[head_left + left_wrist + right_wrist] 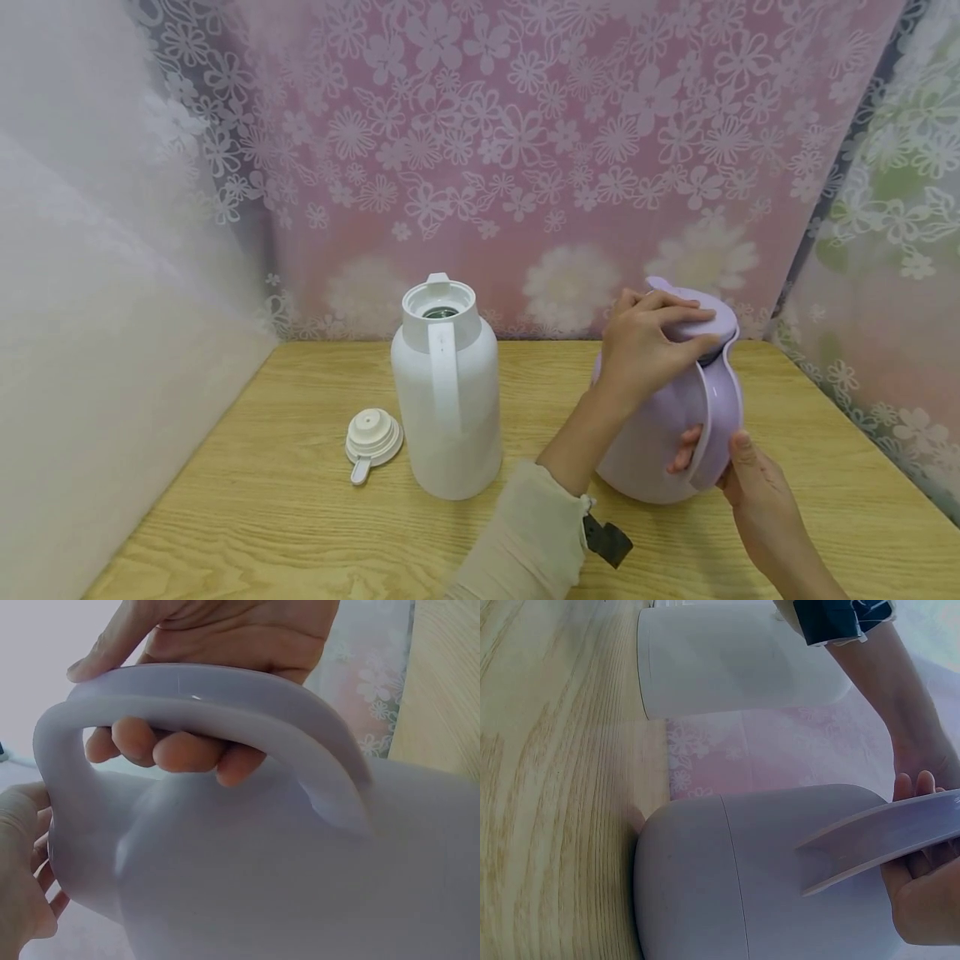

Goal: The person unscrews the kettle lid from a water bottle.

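Note:
A lilac vacuum jug (645, 442) stands at the right side of the table, its handle turned toward the near right. My right hand (765, 492) grips the jug's handle (723, 417), fingers through the loop and thumb on the outside; the left wrist view shows those fingers (187, 750) curled under it. Across the top, my left hand (648, 333) holds the lilac lid (716, 312), its thumb and fingers around the edge. A dark gap shows under the lid's near side. In the left wrist view only part of the left hand (22, 877) appears.
A white vacuum jug (461, 400) stands uncapped at the table's middle, handle toward me. Its white stopper (372, 437) lies left of it. A black strap (607, 540) hangs at the left cuff. Floral curtains (480, 167) enclose the wooden table (300, 533).

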Motion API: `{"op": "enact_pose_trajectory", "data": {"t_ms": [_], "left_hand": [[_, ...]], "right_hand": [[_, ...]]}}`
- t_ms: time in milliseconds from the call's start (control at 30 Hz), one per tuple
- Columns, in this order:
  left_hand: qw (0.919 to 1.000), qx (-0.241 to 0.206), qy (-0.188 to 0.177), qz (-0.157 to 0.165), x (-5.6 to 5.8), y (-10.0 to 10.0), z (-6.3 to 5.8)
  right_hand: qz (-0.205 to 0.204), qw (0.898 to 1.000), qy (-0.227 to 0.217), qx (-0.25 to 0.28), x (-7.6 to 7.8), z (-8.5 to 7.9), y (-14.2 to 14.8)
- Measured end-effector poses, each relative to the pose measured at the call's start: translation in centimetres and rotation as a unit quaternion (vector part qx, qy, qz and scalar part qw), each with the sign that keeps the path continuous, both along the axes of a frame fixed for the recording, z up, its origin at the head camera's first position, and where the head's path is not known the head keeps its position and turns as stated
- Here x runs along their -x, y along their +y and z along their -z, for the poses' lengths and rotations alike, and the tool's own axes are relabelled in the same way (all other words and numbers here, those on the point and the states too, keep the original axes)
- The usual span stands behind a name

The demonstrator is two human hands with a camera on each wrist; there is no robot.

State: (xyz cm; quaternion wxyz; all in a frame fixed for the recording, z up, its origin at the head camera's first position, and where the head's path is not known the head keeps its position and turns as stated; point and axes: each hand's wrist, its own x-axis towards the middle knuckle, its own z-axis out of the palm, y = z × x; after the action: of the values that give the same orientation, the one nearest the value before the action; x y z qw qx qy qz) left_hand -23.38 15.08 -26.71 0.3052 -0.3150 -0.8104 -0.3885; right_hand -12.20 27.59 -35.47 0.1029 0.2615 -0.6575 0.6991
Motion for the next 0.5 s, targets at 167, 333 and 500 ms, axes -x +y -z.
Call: {"op": "enact_pose_trajectory", "data": {"t_ms": [167, 333, 500], "left_hand": [[0.9986, 0.037, 0.008, -0.037, -0.1, 0.3, -0.6], [0.9971, 0.074, 0.016, -0.007, 0.3, -0.4, -0.8], [0.9918, 0.023, 0.039, 0.120, 1.4, -1.7, 0.3]], "right_hand": [[-0.003, 1.000, -0.014, 0.006, 0.0, -0.1, 0.1], [-0.001, 1.000, -0.016, 0.002, 0.0, -0.3, 0.1], [0.005, 1.000, -0.007, -0.004, -0.1, -0.3, -0.1]]}}
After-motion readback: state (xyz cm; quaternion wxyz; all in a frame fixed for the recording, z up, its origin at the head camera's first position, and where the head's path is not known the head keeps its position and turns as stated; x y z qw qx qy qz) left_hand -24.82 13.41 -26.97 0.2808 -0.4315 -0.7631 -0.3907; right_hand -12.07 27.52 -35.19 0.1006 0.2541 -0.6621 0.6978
